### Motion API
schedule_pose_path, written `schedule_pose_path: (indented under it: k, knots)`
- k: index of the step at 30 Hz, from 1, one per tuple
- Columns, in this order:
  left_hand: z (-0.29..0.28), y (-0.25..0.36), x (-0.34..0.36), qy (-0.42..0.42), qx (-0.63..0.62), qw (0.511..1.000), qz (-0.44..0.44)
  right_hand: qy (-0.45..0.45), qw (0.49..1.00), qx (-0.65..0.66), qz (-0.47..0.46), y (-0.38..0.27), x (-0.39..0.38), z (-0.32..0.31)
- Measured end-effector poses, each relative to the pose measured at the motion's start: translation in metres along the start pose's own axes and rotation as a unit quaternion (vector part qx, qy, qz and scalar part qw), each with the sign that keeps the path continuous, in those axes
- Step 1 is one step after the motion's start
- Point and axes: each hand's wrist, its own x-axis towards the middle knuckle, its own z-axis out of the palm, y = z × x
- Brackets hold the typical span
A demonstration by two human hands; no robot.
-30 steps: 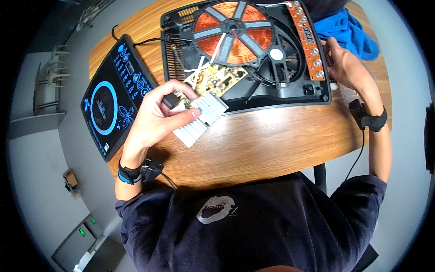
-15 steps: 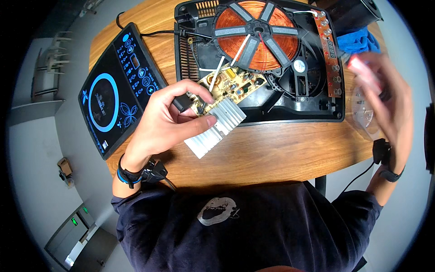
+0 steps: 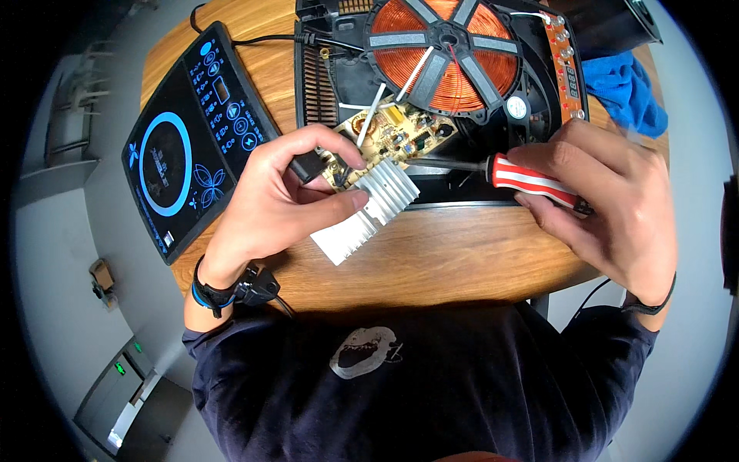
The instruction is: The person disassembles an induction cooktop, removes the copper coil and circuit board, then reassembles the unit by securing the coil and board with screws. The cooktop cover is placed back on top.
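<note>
My left hand [image 3: 289, 196] grips a circuit board [image 3: 419, 132] by its near edge, thumb pressed on a ribbed silver heat sink [image 3: 377, 204] fixed to it. The board is tilted over the near part of an open black induction cooker base [image 3: 315, 85]. In my right hand [image 3: 608, 200] is a screwdriver [image 3: 531, 175] with a red and white striped handle. Its shaft points left, and the tip is close to the board beside the heat sink; whether it touches, I cannot tell. A round copper coil [image 3: 439, 54] sits in the base, with white sleeved leads running toward the board.
The cooker's black glass top panel [image 3: 173, 154] lies at the left of the wooden table [image 3: 431, 254]. A display board [image 3: 566, 65] runs along the base's right side. Beyond it are a blue cloth [image 3: 627, 96] and a black container [image 3: 616, 27]. A black cord [image 3: 269, 37] enters the base.
My right hand has swung in from the far right with the screwdriver, bringing its shaft to the circuit board. The left hand keeps its hold. The whole view has shifted slightly.
</note>
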Motion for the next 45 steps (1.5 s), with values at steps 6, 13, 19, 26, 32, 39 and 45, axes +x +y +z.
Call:
schedule_pose_path:
  k: [6,13,19,26,32,39,45]
  knots:
    - [0.002,-0.005,0.002,-0.001,-0.047,0.999,0.013,0.001,1.0,-0.022,-0.014,-0.003,0.003,0.004]
    - [0.001,-0.001,0.002,-0.009,-0.05,0.999,0.01,0.014,0.999,-0.027,-0.021,-0.004,0.004,0.004]
    - [0.005,-0.008,0.003,0.001,-0.061,0.996,0.062,0.006,0.999,-0.031,-0.011,-0.004,0.002,0.002]
    - [0.005,-0.006,0.002,0.002,-0.048,0.998,0.04,0.002,1.0,-0.02,-0.001,-0.006,0.003,0.005]
    - [0.003,-0.004,0.001,0.007,-0.047,0.999,0.023,0.002,1.0,-0.027,0.004,-0.007,0.006,0.006]
    - [0.003,-0.003,0.002,0.004,-0.002,0.999,0.031,0.014,1.0,0.001,-0.009,-0.011,0.011,0.002]
    - [0.004,-0.003,0.002,0.007,-0.024,1.0,0.019,0.025,0.996,0.008,-0.091,-0.004,0.028,-0.008]
